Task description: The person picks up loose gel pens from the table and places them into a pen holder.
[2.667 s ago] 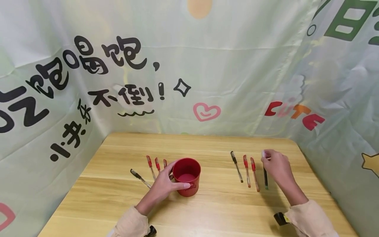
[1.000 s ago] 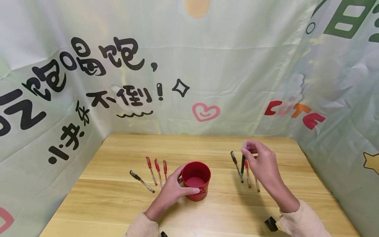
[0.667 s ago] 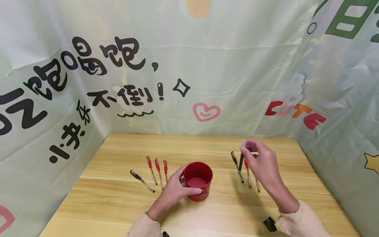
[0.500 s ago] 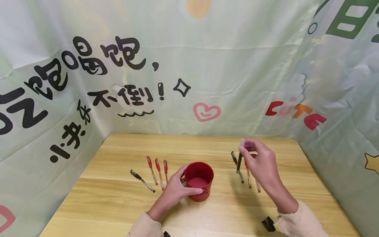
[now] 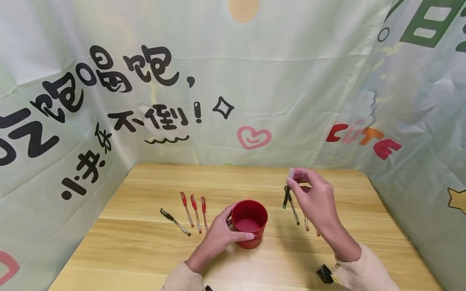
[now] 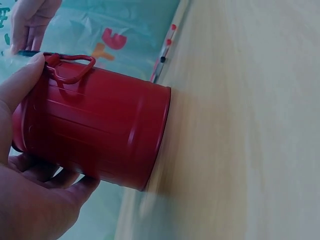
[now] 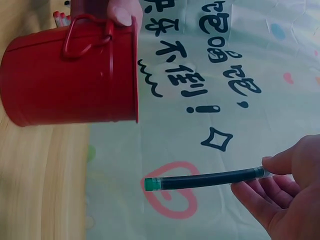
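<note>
My left hand (image 5: pixel 220 234) grips a red metal cup (image 5: pixel 251 210) with small wire handles, thumb at the near handle and fingers round the far side. The cup stands upright, its bottom close to the tabletop, and its inside shows no contents in the head view. To its right my right hand (image 5: pixel 316 198) pinches a slim black tube (image 7: pixel 205 180) by its pale, clear end, between thumb and fingers. The tube's green tip (image 7: pixel 152 184) points down, above the table and higher than the cup's base. A black-capped gel pen (image 5: pixel 294 212) lies behind the tube.
Left of the cup lie several red-capped gel pens (image 5: pixel 195 212) and a black-capped pen (image 5: pixel 165 213) on the wooden table (image 5: pixel 120 250). More red pens on the right are mostly hidden by my right hand. A printed cloth (image 5: pixel 291 81) hangs behind the table.
My right hand has lifted the black tube off the table's right side and carried it left over the pens. My left hand has shifted the cup to the right.
</note>
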{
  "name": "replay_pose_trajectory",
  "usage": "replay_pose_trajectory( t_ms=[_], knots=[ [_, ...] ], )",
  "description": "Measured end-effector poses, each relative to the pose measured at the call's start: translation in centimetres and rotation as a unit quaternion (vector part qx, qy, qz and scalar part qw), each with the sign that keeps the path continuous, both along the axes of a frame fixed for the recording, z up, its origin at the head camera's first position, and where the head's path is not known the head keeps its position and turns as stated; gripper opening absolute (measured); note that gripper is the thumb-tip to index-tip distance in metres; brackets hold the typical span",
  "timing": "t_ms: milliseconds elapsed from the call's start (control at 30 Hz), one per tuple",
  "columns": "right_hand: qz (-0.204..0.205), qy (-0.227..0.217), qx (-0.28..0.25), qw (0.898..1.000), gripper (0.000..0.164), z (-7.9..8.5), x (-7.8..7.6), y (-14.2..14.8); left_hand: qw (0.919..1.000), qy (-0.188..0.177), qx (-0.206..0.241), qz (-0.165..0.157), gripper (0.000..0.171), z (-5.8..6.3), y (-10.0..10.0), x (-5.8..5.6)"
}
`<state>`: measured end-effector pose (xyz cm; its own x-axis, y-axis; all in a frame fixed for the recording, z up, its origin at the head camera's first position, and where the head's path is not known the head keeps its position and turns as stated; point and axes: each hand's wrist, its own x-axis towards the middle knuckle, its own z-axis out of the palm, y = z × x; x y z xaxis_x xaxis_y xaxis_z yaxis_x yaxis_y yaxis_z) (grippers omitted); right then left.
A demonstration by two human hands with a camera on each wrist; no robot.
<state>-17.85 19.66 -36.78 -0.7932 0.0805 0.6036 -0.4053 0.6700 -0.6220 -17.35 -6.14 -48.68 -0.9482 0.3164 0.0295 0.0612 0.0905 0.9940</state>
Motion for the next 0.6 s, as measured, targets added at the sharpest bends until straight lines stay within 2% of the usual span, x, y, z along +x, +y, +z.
replay_pose_trajectory(
  t_ms=[600],
  knots=[
    [0.052, 0.05, -0.033, 0.997, 0.029, 0.9, 0.5, -2.4, 0.9999, -0.009, -0.001, -0.012, 0.089, -0.1, 1.0, 0.2]
  ],
)
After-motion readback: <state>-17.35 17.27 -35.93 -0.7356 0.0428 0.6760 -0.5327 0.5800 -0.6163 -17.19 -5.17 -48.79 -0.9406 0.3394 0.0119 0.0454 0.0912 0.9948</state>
